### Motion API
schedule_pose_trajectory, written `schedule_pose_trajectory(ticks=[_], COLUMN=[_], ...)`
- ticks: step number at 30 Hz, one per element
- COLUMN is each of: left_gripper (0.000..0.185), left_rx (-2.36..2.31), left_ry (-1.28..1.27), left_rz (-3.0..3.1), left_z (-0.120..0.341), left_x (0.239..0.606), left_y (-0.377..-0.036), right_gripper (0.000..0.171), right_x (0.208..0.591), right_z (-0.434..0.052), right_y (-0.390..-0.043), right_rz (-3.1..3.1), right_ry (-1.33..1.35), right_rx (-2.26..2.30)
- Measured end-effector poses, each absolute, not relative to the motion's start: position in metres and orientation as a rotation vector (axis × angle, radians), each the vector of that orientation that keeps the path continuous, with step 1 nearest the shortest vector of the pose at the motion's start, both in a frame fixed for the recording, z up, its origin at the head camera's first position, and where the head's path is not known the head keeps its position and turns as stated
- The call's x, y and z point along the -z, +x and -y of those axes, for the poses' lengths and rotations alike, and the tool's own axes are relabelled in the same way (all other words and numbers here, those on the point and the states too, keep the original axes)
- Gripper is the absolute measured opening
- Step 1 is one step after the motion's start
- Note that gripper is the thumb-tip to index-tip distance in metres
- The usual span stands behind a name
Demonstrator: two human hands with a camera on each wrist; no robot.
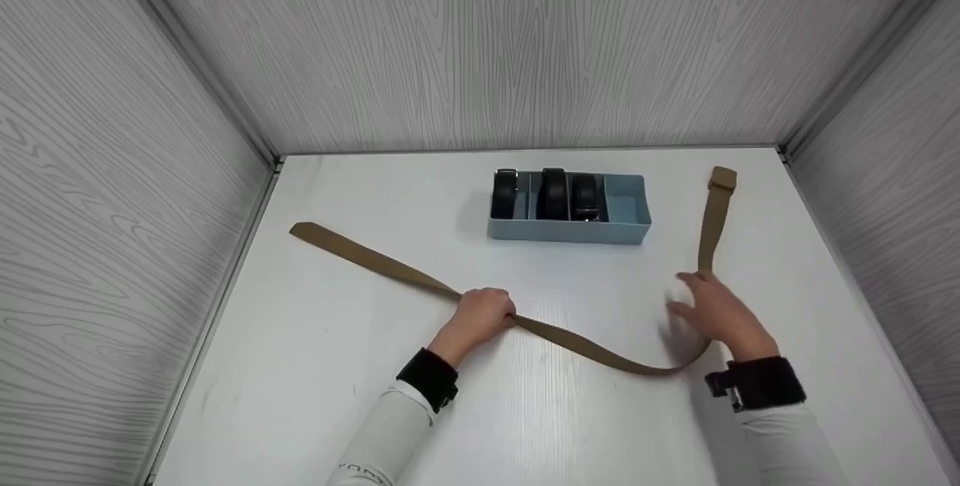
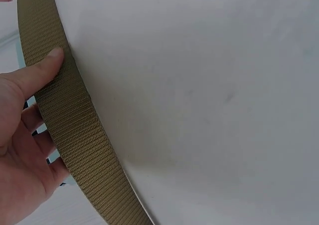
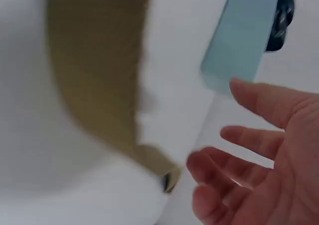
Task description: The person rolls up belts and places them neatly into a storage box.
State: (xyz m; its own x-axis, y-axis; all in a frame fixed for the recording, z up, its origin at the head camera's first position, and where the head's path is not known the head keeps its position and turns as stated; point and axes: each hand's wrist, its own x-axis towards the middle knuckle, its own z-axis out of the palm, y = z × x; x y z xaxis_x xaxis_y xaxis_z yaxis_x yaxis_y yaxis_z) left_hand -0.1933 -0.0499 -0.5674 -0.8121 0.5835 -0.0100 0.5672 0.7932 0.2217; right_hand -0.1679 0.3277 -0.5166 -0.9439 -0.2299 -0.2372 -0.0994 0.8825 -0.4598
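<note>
At the middle of the white table [image 1: 570, 426], the left hand [image 1: 484, 313] is gripping the tan webbing belt [image 1: 585, 343], its fingers curling over the strap and the thumb [image 2: 42, 68] pressing on the weave in the left wrist view. At about 3 o'clock from it, the right hand [image 1: 716, 310] is hovering just beside the belt's rising stretch with its fingers [image 3: 259, 103] spreading apart and holding nothing; whether the palm is brushing the strap cannot be told, since the right wrist view is blurring with motion.

The belt is lying across the table in a long sag: its pointed tip [image 1: 304, 231] is resting toward 10 o'clock, the strap is dipping at 5 o'clock of the left hand, then climbing under the right hand to the buckle end [image 1: 724, 177] at 1 o'clock. The buckle's detail is too small to make out.

At 12 o'clock, the pale blue organiser box [image 1: 622, 227] is holding three rolled dark belts [image 1: 555, 193]; its right compartment is standing bare. Grey wood-grain walls [image 1: 112, 208] are closing in the table on three sides, leaving open room along the near edge.
</note>
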Motion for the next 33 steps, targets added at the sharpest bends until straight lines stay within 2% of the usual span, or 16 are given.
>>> schedule_pose_trajectory(ticks=[5, 9, 11, 19, 33], left_gripper=[0.006, 0.007, 0.007, 0.01, 0.019], left_rx=[-0.326, -0.299, -0.242, 0.022, -0.468], left_ry=[0.856, 0.838, 0.801, 0.379, 0.379], left_rz=[-2.983, -3.049, -3.092, -3.181, -3.191], left_z=[0.05, 0.053, 0.058, 0.08, 0.074], left_x=[0.569, 0.569, 0.569, 0.558, 0.553], left_y=[-0.197, -0.2, -0.203, -0.212, -0.226], right_gripper=[0.056, 0.02, 0.007, 0.012, 0.017], right_x=[0.515, 0.53, 0.537, 0.548, 0.552], right_z=[-0.268, -0.243, -0.238, -0.232, -0.222], right_y=[-0.147, -0.141, -0.142, -0.152, -0.158], right_rz=[-2.631, -2.702, -2.758, -2.958, -3.066], right_ry=[-0.513, -0.6, -0.624, -0.721, -0.735], right_rx=[0.589, 0.425, 0.385, 0.389, 0.464])
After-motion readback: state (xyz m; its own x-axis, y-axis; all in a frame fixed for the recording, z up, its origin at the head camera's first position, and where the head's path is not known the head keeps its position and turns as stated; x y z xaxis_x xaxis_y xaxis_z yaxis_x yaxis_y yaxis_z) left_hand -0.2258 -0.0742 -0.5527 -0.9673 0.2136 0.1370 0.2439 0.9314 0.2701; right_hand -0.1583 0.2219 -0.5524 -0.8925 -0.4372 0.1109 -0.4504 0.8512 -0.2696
